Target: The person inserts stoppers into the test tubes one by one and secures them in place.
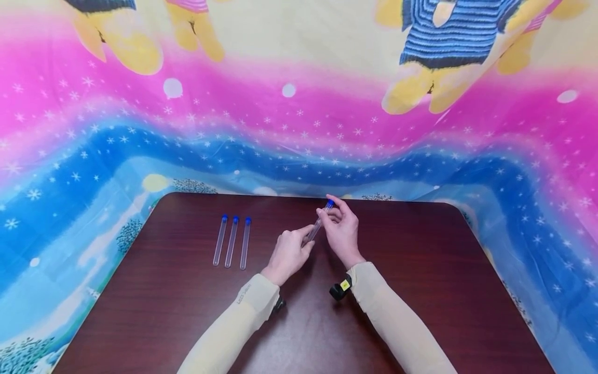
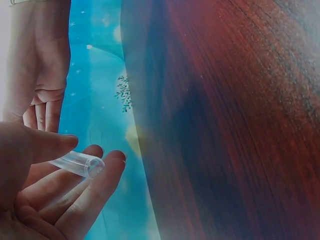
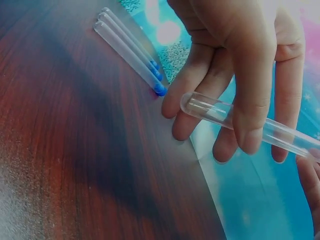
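Note:
A clear test tube (image 1: pixel 317 224) with a blue cap (image 1: pixel 330 203) slants between the two hands above the table's far half. The left hand (image 1: pixel 288 252) pinches its lower part between thumb and fingers; in the left wrist view the tube's rounded end (image 2: pixel 94 167) shows beside the fingertips. Up near the cap, the right hand (image 1: pixel 342 231) holds the tube, thumb on the near side and index finger reaching to the cap. Only fingertips of the right hand (image 3: pixel 310 185) enter the right wrist view at its right edge.
Several blue-capped test tubes, three side by side, lie left of the hands: the left tube (image 1: pixel 220 241), the middle tube (image 1: pixel 231 243) and the right tube (image 1: pixel 245 244). The dark wooden table (image 1: pixel 154 301) ends just beyond the hands, against a patterned cloth (image 1: pixel 261 119).

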A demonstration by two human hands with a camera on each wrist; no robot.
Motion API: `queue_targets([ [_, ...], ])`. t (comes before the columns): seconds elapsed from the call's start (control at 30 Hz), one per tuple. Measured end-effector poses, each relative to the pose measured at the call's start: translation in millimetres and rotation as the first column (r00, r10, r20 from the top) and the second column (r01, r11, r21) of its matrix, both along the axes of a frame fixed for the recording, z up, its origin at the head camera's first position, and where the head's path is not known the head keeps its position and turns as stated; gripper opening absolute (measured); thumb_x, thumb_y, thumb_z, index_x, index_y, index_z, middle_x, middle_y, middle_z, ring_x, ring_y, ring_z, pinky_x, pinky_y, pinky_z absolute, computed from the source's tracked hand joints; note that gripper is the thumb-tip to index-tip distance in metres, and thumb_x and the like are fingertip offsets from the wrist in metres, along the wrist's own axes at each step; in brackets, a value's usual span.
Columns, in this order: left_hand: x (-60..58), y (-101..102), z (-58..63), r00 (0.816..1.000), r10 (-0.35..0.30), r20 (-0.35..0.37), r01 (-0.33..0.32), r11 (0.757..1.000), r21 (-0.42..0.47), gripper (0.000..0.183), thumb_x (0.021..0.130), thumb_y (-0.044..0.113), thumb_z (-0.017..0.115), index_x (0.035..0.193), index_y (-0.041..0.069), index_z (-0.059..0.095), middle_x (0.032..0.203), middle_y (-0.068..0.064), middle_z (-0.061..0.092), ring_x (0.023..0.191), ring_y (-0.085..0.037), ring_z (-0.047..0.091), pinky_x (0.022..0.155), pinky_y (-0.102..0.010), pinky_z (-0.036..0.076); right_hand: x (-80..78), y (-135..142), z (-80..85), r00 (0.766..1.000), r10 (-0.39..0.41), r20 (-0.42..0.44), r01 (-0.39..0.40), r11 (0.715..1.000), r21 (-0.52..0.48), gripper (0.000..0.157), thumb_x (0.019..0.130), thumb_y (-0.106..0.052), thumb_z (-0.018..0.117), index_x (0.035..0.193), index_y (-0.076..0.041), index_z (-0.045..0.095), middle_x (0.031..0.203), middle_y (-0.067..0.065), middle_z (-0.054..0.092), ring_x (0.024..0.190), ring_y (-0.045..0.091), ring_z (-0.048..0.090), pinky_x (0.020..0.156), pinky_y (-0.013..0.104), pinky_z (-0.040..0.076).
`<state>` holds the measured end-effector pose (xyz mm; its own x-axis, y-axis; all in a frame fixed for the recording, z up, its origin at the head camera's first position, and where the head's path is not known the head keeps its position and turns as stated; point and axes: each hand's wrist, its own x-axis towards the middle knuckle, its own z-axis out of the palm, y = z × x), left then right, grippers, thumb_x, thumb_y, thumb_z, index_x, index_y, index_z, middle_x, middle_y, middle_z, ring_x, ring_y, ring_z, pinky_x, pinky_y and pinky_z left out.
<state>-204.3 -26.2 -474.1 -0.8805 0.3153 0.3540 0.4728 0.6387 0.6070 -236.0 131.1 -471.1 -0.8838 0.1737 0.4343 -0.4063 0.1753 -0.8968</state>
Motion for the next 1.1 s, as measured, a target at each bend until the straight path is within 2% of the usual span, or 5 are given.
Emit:
queue_targets([
  [0.33, 2.5, -3.7, -5.8, 0.999, 0.010, 0.030, -0.010, 1.000, 0.003, 0.032, 0.093, 0.009, 0.074, 0.124, 0.010, 0.070, 0.090, -0.005, 0.077, 0.080, -0.015, 0.074, 0.068, -0.034, 0.056, 0.3, -6.3, -5.3, 1.000, 0.018, -0.003, -0.018, 1.000, 0.000, 0.047, 0.093, 0.002, 0.073, 0.137, -0.002, 0.060, 0.092, 0.025, 0.072, 0.077, 0.044, 0.069, 0.068, 0.025, 0.056],
  [0.43, 4.0, -6.0, -7.2, 0.999, 0.011, 0.038, -0.011, 1.000, 0.002, 0.032, 0.093, 0.008, 0.074, 0.125, 0.010, 0.069, 0.087, -0.003, 0.076, 0.076, -0.013, 0.073, 0.066, -0.034, 0.055, 0.0, -5.4, -10.6, 1.000, 0.012, -0.002, -0.012, 0.998, 0.056, 0.049, 0.093, -0.003, 0.074, 0.139, -0.007, 0.060, 0.097, 0.020, 0.073, 0.081, 0.038, 0.070, 0.073, 0.026, 0.056],
  [0.63, 3.5, -13.1, -7.3, 0.995, 0.053, 0.088, -0.052, 0.999, -0.009, 0.035, 0.094, 0.010, 0.074, 0.128, 0.008, 0.067, 0.088, -0.004, 0.076, 0.077, -0.014, 0.073, 0.069, -0.035, 0.056, -0.8, 1.8, -19.8, 0.999, 0.036, 0.018, -0.039, 0.988, 0.150, 0.056, 0.094, -0.026, 0.077, 0.146, -0.023, 0.056, 0.126, 0.007, 0.068, 0.105, 0.024, 0.068, 0.090, 0.037, 0.054],
  [0.83, 4.0, -24.4, -8.0, 0.987, 0.119, 0.107, -0.118, 0.993, -0.019, 0.036, 0.091, 0.011, 0.077, 0.126, 0.006, 0.068, 0.082, -0.001, 0.074, 0.074, -0.015, 0.071, 0.072, -0.038, 0.056, 0.7, 14.9, -25.8, 0.998, 0.027, 0.048, -0.035, 0.984, 0.173, 0.059, 0.094, -0.039, 0.075, 0.147, -0.023, 0.055, 0.136, 0.009, 0.062, 0.116, 0.031, 0.063, 0.095, 0.051, 0.050],
  [1.1, 2.9, -39.3, -12.9, 0.976, 0.191, 0.101, -0.188, 0.981, -0.037, 0.037, 0.087, 0.013, 0.082, 0.121, 0.005, 0.070, 0.067, 0.009, 0.061, 0.063, -0.013, 0.061, 0.068, -0.039, 0.053, 1.9, 31.7, -22.6, 0.996, -0.029, 0.085, 0.008, 0.972, 0.236, 0.060, 0.094, -0.043, 0.073, 0.148, -0.024, 0.054, 0.140, 0.004, 0.060, 0.117, 0.022, 0.062, 0.098, 0.043, 0.049],
])
